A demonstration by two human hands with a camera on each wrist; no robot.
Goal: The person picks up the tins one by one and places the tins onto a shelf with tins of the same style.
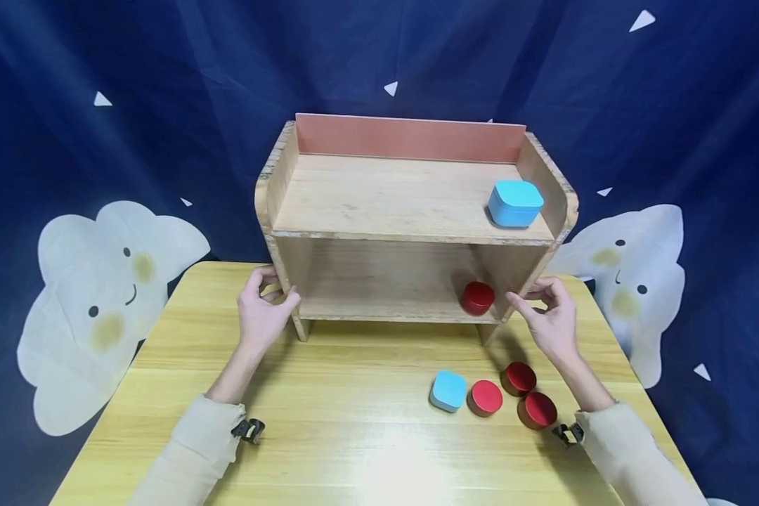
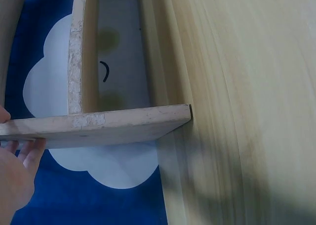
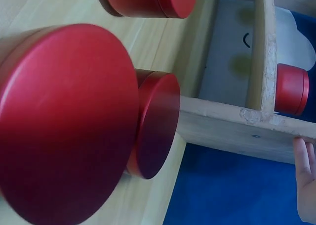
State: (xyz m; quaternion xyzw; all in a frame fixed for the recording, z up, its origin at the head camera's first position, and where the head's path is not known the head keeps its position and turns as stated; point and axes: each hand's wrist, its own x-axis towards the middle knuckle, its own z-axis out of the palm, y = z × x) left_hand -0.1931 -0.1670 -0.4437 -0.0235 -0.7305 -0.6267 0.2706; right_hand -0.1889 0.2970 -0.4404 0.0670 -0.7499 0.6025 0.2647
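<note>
Pale wooden shelf (image 1: 411,204) with salmon-pink back panel, light blue tin (image 1: 514,202) at its 2 o'clock, red tin (image 1: 477,298) below, yellow wood-grain table (image 1: 329,436), navy backdrop (image 1: 164,84) patterned with white smiling clouds and triangles

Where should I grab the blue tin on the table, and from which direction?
Pinch the blue tin across its flat left and near sides, coming straight down from above. It lies flat with its lid up, and a red tin sits tight against its right side, so that side leaves no room for fingers. The right hand is nearer but now rests at the shelf.
</note>
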